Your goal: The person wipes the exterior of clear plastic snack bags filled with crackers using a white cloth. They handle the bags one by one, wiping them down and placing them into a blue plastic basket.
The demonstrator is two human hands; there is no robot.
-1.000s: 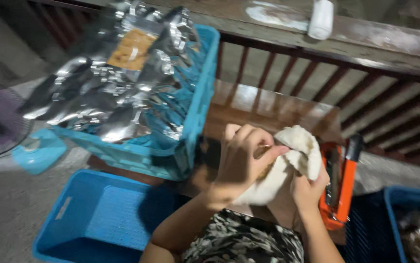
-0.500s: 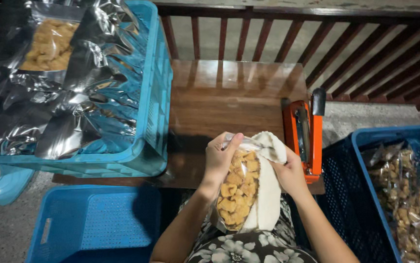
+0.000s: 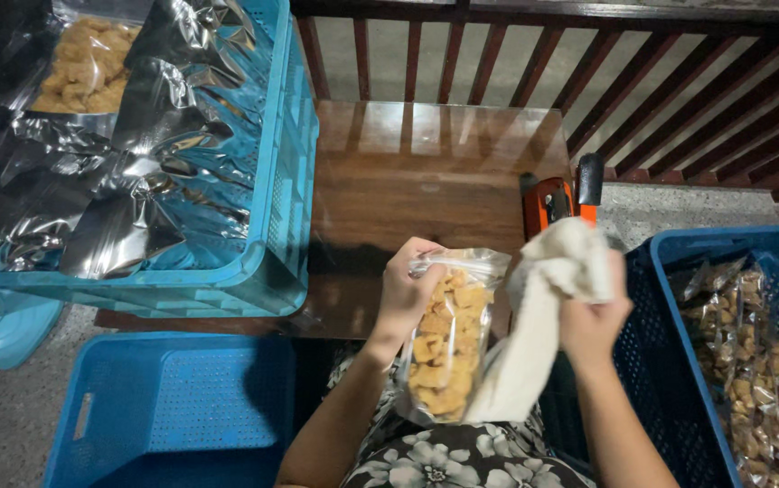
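Observation:
My left hand (image 3: 405, 298) grips the top of a clear bag of golden fried snack pieces (image 3: 445, 348), held upright over my lap. My right hand (image 3: 593, 316) holds a white cloth (image 3: 543, 325), lifted just to the right of the bag, its lower end hanging against the bag's side. Both hands are in front of a brown wooden table (image 3: 426, 172).
A light blue crate (image 3: 286, 208) with silver foil bags sits on the table's left. An empty blue crate (image 3: 173, 407) stands on the floor below. A dark blue crate (image 3: 670, 361) of packed snack bags is at right. An orange sealer tool (image 3: 557, 199) lies behind the cloth.
The cloth was wrapped around the bag under both hands; now my right hand has pulled it off to the right, leaving the bag uncovered in my left hand.

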